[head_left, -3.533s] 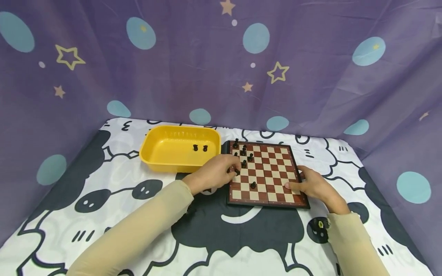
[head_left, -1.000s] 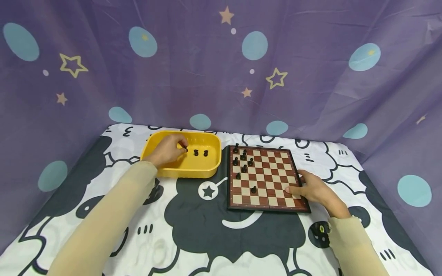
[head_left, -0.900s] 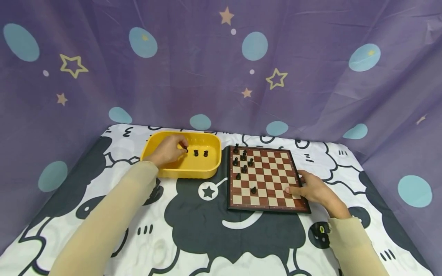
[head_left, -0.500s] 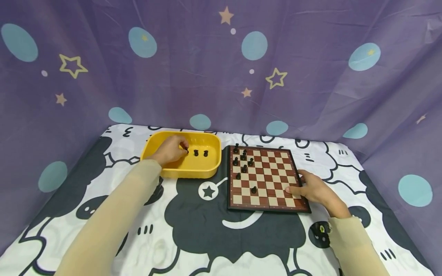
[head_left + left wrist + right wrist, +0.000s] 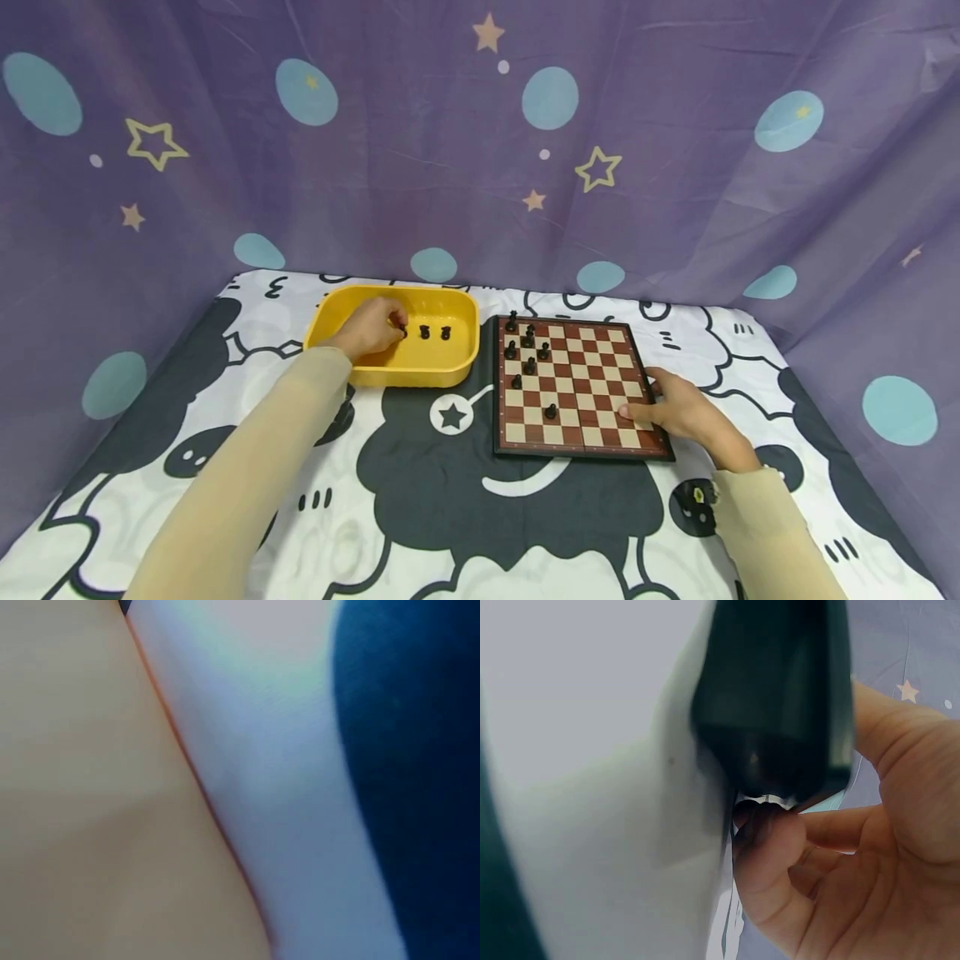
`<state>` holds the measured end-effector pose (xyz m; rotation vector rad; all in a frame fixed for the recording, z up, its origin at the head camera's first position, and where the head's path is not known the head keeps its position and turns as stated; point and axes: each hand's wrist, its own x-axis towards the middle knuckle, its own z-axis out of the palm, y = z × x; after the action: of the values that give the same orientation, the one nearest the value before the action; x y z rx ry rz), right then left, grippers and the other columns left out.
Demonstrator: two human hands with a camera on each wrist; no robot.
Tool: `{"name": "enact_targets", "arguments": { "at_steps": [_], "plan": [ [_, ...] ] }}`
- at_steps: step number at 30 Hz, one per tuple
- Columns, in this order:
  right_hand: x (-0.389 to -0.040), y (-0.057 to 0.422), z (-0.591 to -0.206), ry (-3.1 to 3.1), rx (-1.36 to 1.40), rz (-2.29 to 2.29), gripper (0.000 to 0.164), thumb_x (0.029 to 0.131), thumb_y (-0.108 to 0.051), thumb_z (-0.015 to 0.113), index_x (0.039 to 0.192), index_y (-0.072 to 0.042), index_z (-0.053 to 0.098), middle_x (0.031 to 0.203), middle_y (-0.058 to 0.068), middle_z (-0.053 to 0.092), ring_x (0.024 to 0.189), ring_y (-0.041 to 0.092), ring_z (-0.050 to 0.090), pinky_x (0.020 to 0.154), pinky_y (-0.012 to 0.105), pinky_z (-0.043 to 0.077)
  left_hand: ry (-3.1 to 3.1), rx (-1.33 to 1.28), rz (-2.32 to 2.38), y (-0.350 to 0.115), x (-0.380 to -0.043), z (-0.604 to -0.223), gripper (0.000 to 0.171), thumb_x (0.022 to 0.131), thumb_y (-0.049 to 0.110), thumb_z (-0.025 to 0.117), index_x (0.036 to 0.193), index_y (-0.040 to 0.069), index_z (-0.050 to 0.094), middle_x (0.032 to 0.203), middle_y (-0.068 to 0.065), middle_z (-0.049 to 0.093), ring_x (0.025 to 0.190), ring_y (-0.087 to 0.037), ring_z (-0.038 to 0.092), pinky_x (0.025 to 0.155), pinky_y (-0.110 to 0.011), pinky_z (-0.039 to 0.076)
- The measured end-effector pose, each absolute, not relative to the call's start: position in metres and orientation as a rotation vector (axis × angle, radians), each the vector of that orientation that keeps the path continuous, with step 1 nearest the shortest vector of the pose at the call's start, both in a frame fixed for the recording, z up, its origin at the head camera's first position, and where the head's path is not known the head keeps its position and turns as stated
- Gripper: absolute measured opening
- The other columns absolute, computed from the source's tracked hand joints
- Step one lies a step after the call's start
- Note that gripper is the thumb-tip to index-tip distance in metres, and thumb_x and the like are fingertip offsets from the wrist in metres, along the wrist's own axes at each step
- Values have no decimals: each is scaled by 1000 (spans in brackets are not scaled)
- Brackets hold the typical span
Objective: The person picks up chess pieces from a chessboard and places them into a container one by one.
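Observation:
Inside the yellow tray [image 5: 390,377], my left hand [image 5: 367,327] pinches a small black chess piece [image 5: 403,332] between thumb and fingertips. The fingers partly cover it. Two more black chess pieces [image 5: 446,332] lie in a row to its right. My right hand [image 5: 678,406] holds the right edge of the chessboard [image 5: 600,383], thumb on top. In the right wrist view, fingers curl under the dark board edge [image 5: 780,690]. Several black pieces, among them a pawn [image 5: 551,412], stand on the board's left half. The left wrist view shows no fingers.
Tray and board stand side by side, a narrow gap between them, on a cloth [image 5: 517,517] printed with cartoon sheep. A purple curtain [image 5: 450,167] with stars rises behind the table.
My left hand has gone from the board's left side into the tray, where a third black piece now shows at its fingertips. Over the last second it shifted only slightly. The right hand stayed.

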<state>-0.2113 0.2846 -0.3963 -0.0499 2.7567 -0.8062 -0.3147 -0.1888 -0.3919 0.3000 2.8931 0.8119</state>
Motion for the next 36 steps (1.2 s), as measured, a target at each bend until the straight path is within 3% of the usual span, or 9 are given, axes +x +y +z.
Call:
{"name": "enact_targets", "arguments": {
  "at_steps": [8, 16, 36],
  "plan": [
    [-210, 285, -395, 2752, -15, -755, 102, 76, -54, 74, 143, 8, 29, 117, 28, 53, 97, 33, 55, 82, 48, 45, 2896, 320, 804, -188, -315, -393, 14, 83, 3, 66, 97, 5, 64, 97, -11, 62, 91, -28, 53, 89, -42, 44],
    [-210, 285, -396, 2757, -51, -805, 95, 78, -50, 74, 141, 8, 32, 113, 25, 56, 95, 31, 56, 82, 46, 45, 2884, 279, 808, -188, -315, -393, 17, 82, 2, 67, 99, 6, 64, 98, -11, 61, 91, -28, 52, 90, -42, 45],
    [-211, 284, -394, 2743, -15, -782, 98, 77, -51, 75, 142, 8, 30, 115, 26, 54, 95, 32, 55, 81, 46, 45, 2928, 300, 820, -185, -300, -376, 21, 86, 8, 67, 106, 6, 61, 109, -11, 59, 98, -29, 52, 94, -45, 43]
  ]
}}
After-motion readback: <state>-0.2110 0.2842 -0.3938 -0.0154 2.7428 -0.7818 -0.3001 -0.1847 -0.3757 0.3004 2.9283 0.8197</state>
